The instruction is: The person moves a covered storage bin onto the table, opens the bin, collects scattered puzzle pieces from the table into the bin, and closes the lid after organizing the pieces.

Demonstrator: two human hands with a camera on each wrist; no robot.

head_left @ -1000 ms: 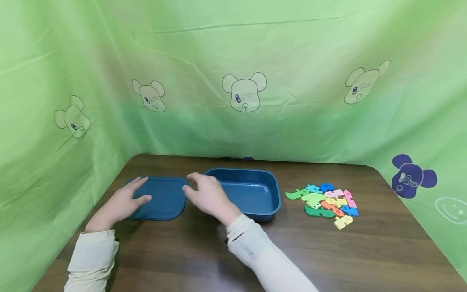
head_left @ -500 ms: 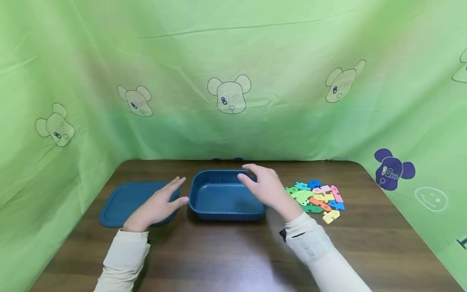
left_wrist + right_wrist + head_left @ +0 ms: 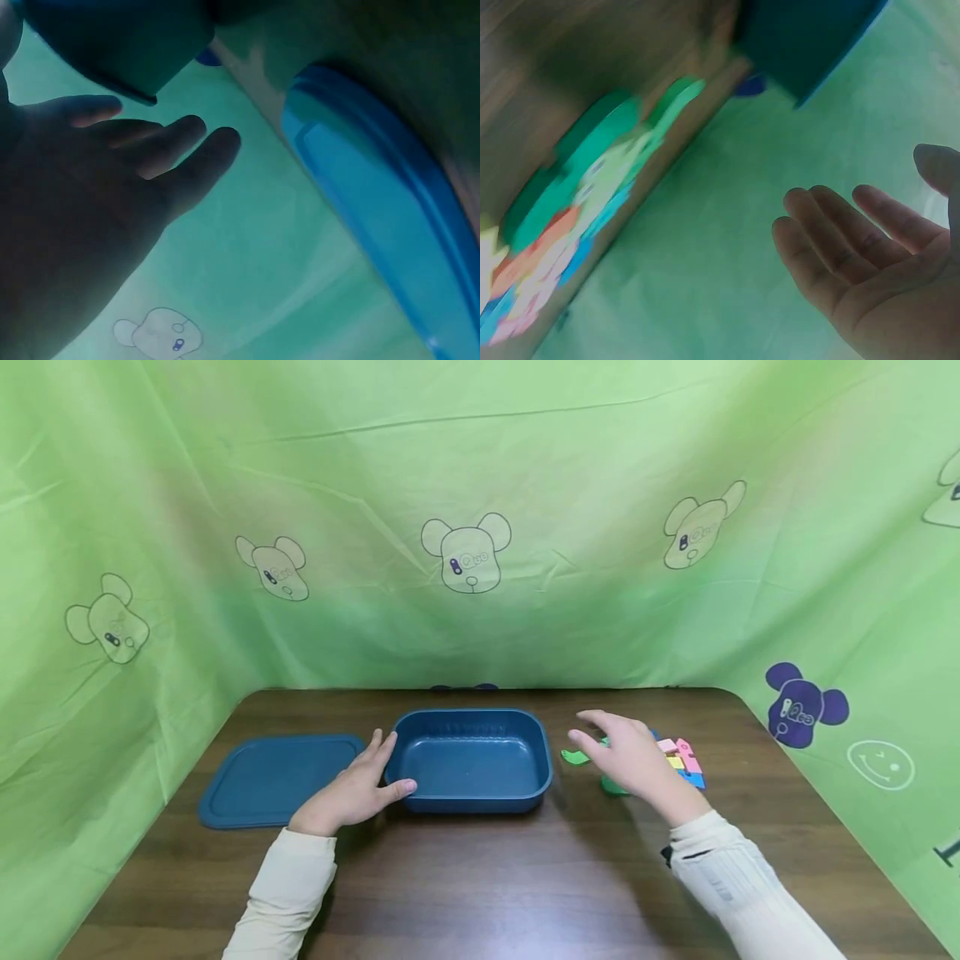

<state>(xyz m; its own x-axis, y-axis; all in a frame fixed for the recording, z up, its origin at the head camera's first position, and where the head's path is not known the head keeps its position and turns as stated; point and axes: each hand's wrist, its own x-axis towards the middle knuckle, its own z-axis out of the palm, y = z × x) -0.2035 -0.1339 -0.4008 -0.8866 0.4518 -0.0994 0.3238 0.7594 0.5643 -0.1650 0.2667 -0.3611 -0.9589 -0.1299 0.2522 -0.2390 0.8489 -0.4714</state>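
Observation:
A dark blue rectangular container (image 3: 472,768) stands upright at mid-table with nothing inside. My left hand (image 3: 356,789) is at its left end, fingers spread and the thumb by the front left corner; whether it touches the rim I cannot tell. Above the colourful puzzle pieces (image 3: 687,758) on the right, my right hand (image 3: 637,760) hovers with relaxed fingers, holding nothing and hiding part of the pile. The right wrist view shows green, orange, pink and blue pieces (image 3: 592,180) lying below and beside the right hand (image 3: 870,262).
A flat blue lid (image 3: 281,781) lies on the brown wooden table (image 3: 465,885), left of the container. Green cloth (image 3: 360,635) with printed bear heads hangs behind the table and along both sides.
My right hand has moved rightward from beside the lid, across the container, to over the pieces. My left hand has moved right from the lid to the container's left end. The head view has shifted.

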